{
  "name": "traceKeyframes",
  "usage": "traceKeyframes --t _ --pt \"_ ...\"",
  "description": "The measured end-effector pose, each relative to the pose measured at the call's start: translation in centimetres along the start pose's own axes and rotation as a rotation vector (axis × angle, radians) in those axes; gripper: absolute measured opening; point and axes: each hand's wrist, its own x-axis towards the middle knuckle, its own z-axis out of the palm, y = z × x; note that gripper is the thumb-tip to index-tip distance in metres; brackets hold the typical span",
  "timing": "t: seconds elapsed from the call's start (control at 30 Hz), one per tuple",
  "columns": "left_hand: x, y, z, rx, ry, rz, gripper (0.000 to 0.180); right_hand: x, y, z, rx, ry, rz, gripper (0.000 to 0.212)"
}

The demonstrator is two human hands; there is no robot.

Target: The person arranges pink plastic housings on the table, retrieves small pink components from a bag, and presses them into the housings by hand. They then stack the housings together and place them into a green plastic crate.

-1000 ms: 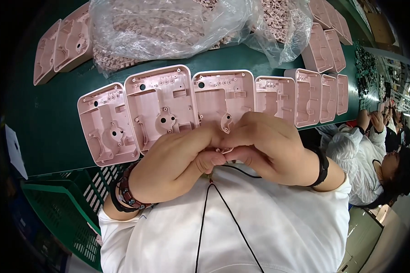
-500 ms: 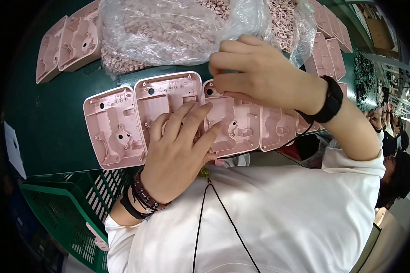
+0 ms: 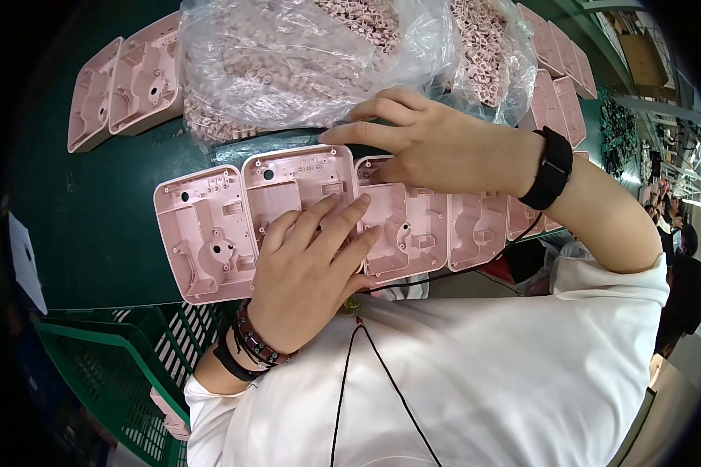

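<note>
Green bench (image 3: pixel 93 226) is lined with pink housings (image 3: pixel 202 233), steadied flat beneath the open left hand (image 3: pixel 308 268). Beyond it, the right hand (image 3: pixel 428 144), fingers spread and empty, is laid beside the parts bag (image 3: pixel 304 58).

A dark green table (image 3: pixel 93 226) is being used as the work surface; a green plastic crate (image 3: pixel 125 366) is sitting below the hands, with shelving (image 3: pixel 678 156) far right.

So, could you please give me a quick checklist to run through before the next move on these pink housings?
1. Left hand flat on the second housing: ok.
2. Right hand on the third housing, under the bag: ok.
3. Housings lie in a row, open side up: ok.
4. Small part held in the right fingers: cannot tell.
5. First housing free of both hands: ok.
</note>
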Motion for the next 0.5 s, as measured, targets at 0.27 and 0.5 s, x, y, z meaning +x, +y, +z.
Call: traceKeyframes --t 0.27,0.5 --pt "0.3 0.0 0.0 -0.002 -0.001 -0.011 0.048 -2.1 1.6 -7.7 0.351 0.154 0.279 0.007" --pt "0.1 0.2 -0.2 0.011 0.0 -0.004 0.048 -6.3 5.9 -7.6 0.005 0.021 1.044 0.014"
